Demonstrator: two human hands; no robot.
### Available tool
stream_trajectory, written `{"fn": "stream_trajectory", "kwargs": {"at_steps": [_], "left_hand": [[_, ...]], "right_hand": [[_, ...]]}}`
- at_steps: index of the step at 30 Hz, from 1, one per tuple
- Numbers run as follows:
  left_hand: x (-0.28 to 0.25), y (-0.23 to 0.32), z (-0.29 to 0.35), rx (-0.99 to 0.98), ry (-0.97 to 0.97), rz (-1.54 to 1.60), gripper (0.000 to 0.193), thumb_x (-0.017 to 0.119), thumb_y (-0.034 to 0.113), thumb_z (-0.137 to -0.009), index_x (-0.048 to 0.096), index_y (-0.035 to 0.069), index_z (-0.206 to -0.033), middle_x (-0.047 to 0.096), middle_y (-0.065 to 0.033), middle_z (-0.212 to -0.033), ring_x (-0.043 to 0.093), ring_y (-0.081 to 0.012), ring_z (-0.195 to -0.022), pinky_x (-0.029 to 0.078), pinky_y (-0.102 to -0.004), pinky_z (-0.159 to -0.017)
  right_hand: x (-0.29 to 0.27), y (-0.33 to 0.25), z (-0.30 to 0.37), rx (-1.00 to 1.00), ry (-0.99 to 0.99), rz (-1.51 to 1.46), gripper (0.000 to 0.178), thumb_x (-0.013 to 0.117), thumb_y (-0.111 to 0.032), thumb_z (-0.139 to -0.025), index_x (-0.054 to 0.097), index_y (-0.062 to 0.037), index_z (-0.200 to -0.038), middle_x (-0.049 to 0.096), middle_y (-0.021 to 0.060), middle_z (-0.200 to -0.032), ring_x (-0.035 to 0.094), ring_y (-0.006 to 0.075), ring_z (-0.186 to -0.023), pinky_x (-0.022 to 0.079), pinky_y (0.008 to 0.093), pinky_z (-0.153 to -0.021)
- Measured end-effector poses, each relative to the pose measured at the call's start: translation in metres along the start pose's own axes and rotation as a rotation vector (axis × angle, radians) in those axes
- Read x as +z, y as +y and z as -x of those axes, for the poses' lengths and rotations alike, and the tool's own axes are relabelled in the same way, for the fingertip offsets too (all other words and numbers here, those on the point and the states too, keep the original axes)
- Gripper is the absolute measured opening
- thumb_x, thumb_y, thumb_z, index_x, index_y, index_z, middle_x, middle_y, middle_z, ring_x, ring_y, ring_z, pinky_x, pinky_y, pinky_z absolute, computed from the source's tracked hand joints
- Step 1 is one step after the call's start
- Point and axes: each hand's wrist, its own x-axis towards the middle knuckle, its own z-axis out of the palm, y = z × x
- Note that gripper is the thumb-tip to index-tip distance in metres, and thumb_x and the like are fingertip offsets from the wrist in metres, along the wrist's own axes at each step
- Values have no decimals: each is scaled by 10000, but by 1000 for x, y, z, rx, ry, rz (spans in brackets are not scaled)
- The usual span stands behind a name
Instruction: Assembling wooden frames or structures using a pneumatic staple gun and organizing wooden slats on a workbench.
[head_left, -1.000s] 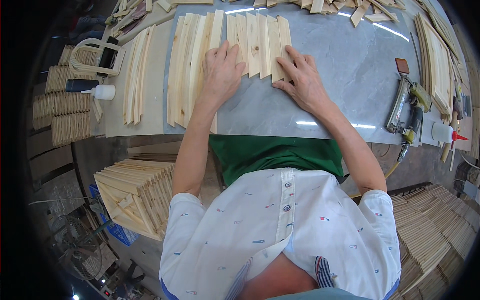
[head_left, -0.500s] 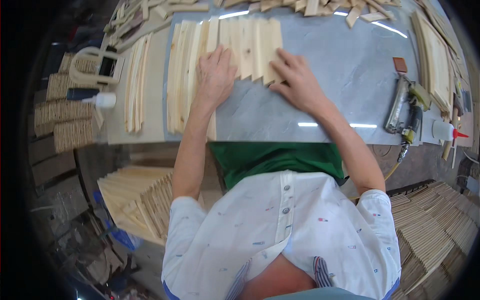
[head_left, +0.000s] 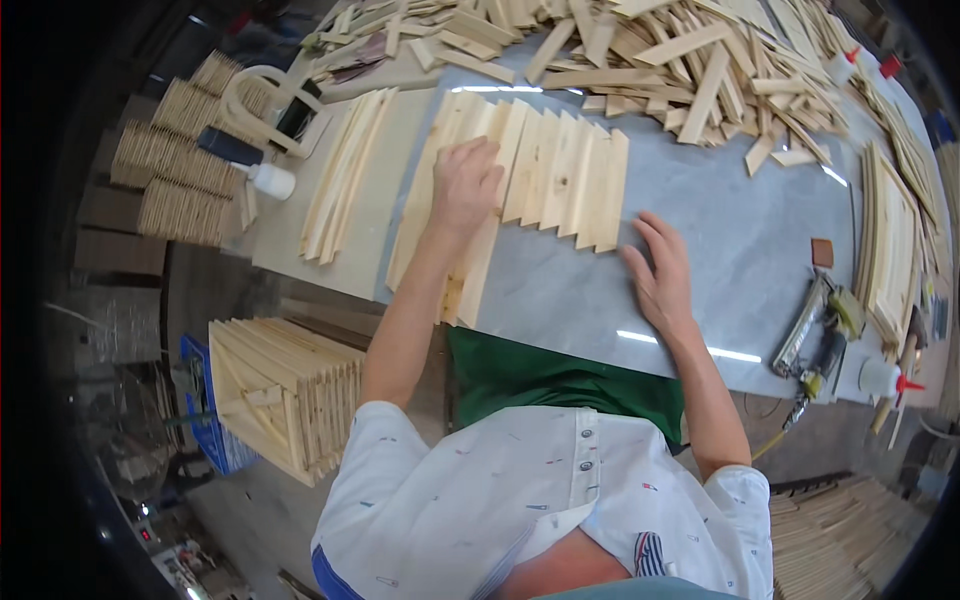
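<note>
My left hand (head_left: pixel 466 188) lies on a row of long pale wooden strips (head_left: pixel 412 235), its fingers bent and closed over one of them. What the fingertips touch underneath is hidden. To the right of these, shorter strips with slanted ends (head_left: pixel 568 180) stand side by side, their near ends stepped like saw teeth. Just beyond the right edge of that row is my right hand (head_left: pixel 660 275), open, fingers apart and holding nothing. A gap shows between it and the last short strip.
Loose wood pieces (head_left: pixel 690 60) are heaped at the back of the grey tabletop (head_left: pixel 740 220). An air nail gun (head_left: pixel 815 325) and a glue bottle (head_left: pixel 880 378) lie right. Further long strips (head_left: pixel 345 180) and a white bottle (head_left: pixel 272 181) are left. Wooden frames (head_left: pixel 290 390) stand below the left edge.
My right hand has come off the short strips, moving right and nearer. My left hand stays on the long strips. The view has turned and shows more of the wood heap.
</note>
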Motion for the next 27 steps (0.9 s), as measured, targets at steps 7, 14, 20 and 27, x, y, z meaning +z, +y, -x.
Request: {"fn": "stream_trajectory", "kwargs": {"at_steps": [7, 14, 20, 27], "left_hand": [[-17, -75, -87, -384, -78, -3, 490, 646, 265, -791, 621, 27, -1218, 653, -158, -1171, 611, -308, -1076, 461, -387, -956], [16, -171, -185, -577, -49, -72, 531, 681, 293, -754, 625, 51, -1223, 644, -194, -1181, 606, -322, -1116, 458, -394, -980], [26, -220, -265, -433, -136, -393, 814, 717, 277, -721, 374, 163, -1449, 423, -178, -1444, 468, -356, -1282, 374, -430, -1074], [40, -290, -363, -88, -427, -487, 981, 782, 212, -662, 268, 154, -1496, 260, -224, -1502, 345, -396, -1352, 337, -424, -1111]], "right_hand": [[-3, -8, -3, 103, -1, -74, 302, 619, -66, -885, 594, 16, -1175, 577, 154, -1233, 554, 297, -1101, 454, 343, -931], [-7, -15, -4, 229, -3, -129, 267, 597, -19, -879, 603, 24, -1142, 587, 166, -1202, 570, 308, -1056, 476, 337, -869], [-10, -12, -3, 229, -33, -34, 227, 582, 1, -876, 603, 48, -1097, 621, 181, -1115, 584, 340, -1009, 473, 384, -870], [-15, -20, -13, 272, -83, -77, 131, 529, 6, -900, 603, 38, -1003, 642, 178, -1020, 579, 304, -926, 457, 381, -843]]}}
